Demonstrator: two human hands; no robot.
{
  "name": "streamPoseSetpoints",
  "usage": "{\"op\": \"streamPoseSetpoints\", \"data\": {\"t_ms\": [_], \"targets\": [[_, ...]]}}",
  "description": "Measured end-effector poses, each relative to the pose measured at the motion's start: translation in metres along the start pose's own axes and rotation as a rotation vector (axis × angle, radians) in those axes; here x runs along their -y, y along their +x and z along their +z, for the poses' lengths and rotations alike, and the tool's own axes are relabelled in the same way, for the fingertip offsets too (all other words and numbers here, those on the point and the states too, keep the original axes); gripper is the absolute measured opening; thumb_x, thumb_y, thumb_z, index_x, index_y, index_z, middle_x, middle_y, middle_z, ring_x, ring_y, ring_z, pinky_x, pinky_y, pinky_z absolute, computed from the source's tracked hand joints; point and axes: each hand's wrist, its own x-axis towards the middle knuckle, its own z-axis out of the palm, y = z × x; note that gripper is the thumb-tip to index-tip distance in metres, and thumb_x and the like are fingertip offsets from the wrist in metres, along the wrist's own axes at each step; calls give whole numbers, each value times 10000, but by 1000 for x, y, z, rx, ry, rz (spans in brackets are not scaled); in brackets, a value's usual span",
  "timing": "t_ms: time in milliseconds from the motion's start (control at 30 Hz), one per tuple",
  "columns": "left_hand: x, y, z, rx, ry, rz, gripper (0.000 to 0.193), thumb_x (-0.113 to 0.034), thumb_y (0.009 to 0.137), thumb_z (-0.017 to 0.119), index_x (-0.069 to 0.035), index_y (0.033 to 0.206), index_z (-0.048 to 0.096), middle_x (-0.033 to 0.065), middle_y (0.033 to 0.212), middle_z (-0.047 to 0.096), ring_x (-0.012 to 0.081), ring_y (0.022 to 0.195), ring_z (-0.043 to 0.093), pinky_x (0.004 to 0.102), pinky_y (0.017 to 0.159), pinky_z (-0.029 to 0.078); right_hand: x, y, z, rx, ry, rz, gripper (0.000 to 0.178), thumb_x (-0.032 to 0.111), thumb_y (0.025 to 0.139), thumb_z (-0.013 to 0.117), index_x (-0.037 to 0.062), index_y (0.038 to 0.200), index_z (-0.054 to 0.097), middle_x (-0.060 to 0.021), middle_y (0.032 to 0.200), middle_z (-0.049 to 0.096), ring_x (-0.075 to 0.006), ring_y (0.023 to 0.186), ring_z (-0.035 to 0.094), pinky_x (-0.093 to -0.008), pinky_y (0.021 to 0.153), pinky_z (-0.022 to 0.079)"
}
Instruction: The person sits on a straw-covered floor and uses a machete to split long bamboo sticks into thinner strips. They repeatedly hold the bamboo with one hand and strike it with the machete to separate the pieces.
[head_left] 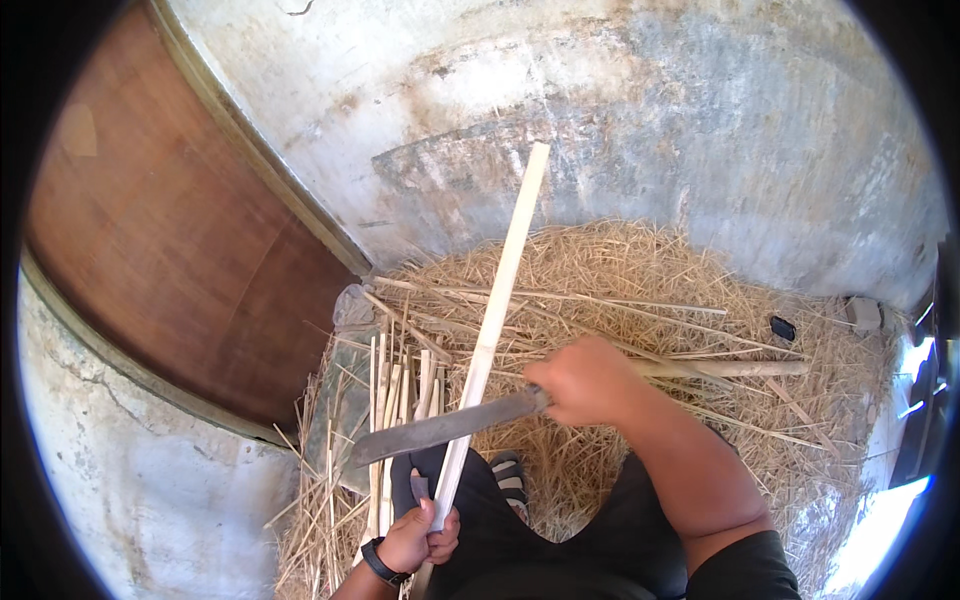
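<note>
My left hand [424,537], with a black watch [384,563] on its wrist, is closed round the lower end of a long pale split-bamboo strip [500,285]. The strip slants up and away in front of me. In my right hand [585,382] is the handle of a machete [450,428]. Its broad grey blade points left and crosses over the strip above my left hand; whether the edge touches the strip I cannot tell. A small dark piece [419,487] shows beside my left thumb.
Several split strips [392,405] stand bunched left of my legs. More bamboo poles [720,368] lie across the straw [620,262]. A brown door [190,230] is at left, a weathered wall [700,130] ahead. A small black object [783,328] and a block [863,313] lie at right.
</note>
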Motion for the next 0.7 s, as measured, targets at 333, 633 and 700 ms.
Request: {"op": "streamPoseSetpoints", "data": {"t_ms": [333, 633, 700], "targets": [[-1, -2, -18, 235, -265, -197, 594, -721, 983, 440, -131, 919, 469, -55, 663, 303, 65, 508, 242, 235, 440, 196, -15, 1, 12, -131, 87, -19, 169, 225, 845, 758, 86, 932, 718, -122, 760, 705, -248, 705, 699, -445, 715, 549], [-4, -23, -14, -30, 138, -28, 596, -678, 1032, 358, -105, 969, 510, -35, 673, 334, 95, 511, 304, 258, 468, 277, -91, -8, -11, -271, 351, 603, 212, 281, 907, 741, 121, 1046, 738, -99, 819, 736, -253, 731, 708, -420, 717, 569], [-2, -21, -16, -38, 151, 0, 592, -665, 1040, 352, -100, 979, 517, -31, 672, 342, 101, 513, 316, 261, 473, 292, -78, -5, 5, -222, 345, 334, 219, 293, 900, 744, 118, 1032, 731, -104, 806, 728, -258, 723, 702, -423, 710, 566]]}}
